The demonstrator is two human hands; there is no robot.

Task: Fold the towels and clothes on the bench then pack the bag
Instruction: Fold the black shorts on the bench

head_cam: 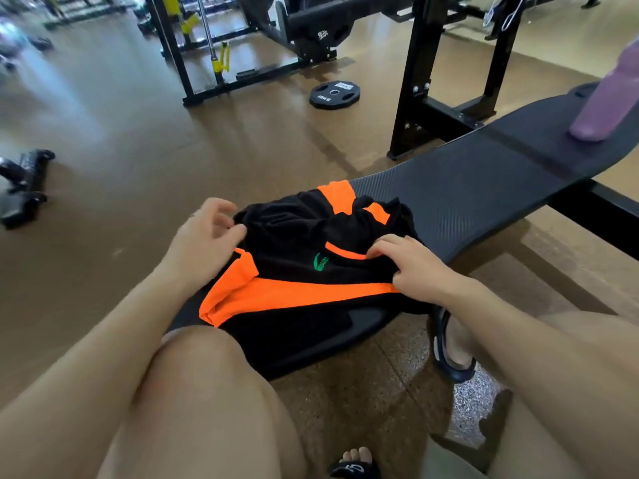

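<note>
Clearly you are handling limp, light shorts (311, 267) bunched mid-frame on the bench (484, 191), so with your right hand (411, 267) pinching a fold and your left hand (204, 233) hovering loose-fingered at the edge, be gripping hems, not bulk.

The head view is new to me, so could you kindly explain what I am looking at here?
There is no machine here: a camera worn on a person's head looks forward and down at their own bare arms. They sit astride a black gym bench. On it lies a crumpled black and orange garment. The left hand touches its far edge with loosely curled fingers, and the right hand pinches the cloth. A purple bottle stands further along the bench. A weight plate lies on the floor.
</note>
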